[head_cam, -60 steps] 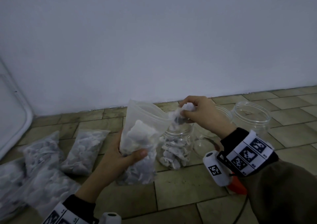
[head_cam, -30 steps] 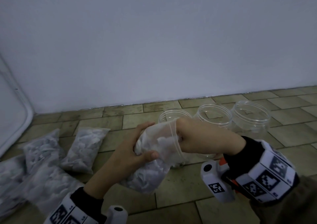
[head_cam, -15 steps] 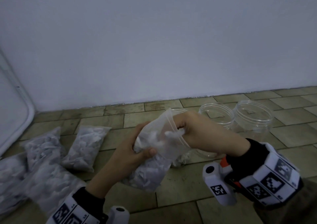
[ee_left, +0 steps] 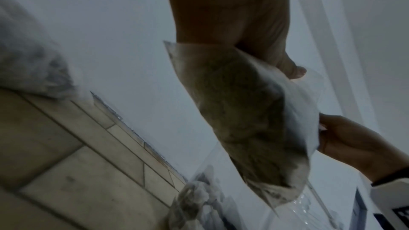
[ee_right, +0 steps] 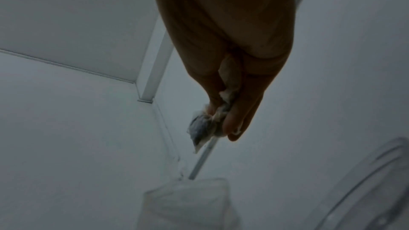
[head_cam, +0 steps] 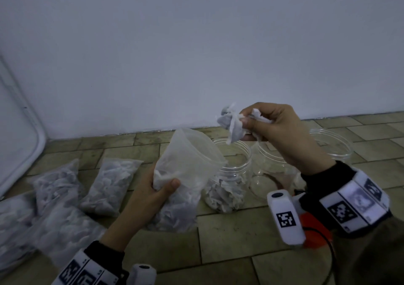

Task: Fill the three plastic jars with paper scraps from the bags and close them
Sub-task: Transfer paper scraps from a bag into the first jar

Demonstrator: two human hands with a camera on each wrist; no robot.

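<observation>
Upright clear jars [head_cam: 227, 175], leftmost part-filled with scraps; open bag [head_cam: 185, 175] alongside.

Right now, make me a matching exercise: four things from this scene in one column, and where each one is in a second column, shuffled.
Things
1. open bag
2. scraps
3. left jar
4. sealed bags

Places
A. lying on the floor tiles at the left
B. pinched in the right hand, above the jars
C. standing on the floor, partly filled
D. held upright in the left hand

Pairs: 1-D, 2-B, 3-C, 4-A
</observation>
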